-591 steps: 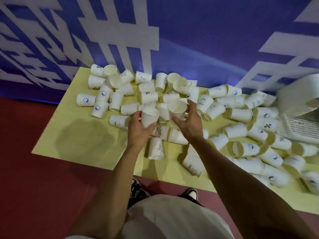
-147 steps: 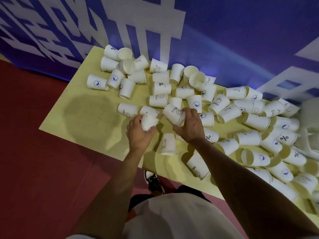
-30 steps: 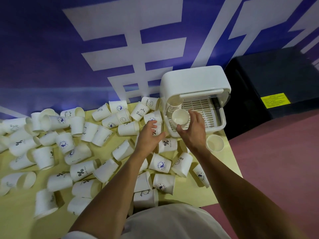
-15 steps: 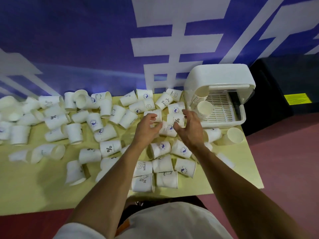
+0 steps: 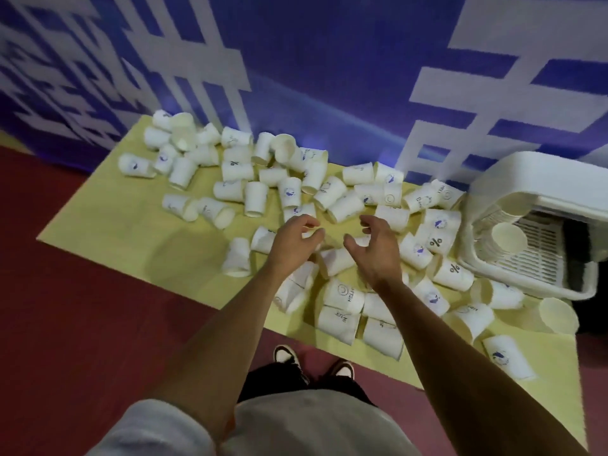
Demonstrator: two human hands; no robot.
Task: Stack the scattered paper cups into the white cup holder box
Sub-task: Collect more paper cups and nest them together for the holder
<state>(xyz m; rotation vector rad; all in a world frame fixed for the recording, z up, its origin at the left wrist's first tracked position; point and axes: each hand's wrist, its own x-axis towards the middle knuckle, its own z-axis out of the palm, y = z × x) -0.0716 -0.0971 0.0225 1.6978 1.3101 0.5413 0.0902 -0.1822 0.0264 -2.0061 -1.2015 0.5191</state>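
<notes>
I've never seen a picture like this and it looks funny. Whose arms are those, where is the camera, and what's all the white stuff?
No machine here: a person is reaching out. The camera sits on their head and looks down, so you see what they see, even their shoes. The left hand and right hand hover over the table, fingers loosely curled, holding nothing. The white things are cups made of paper, most lying on their sides. At the right stands a white box with a stack of them inside. The job is to gather the rest into it.
</notes>
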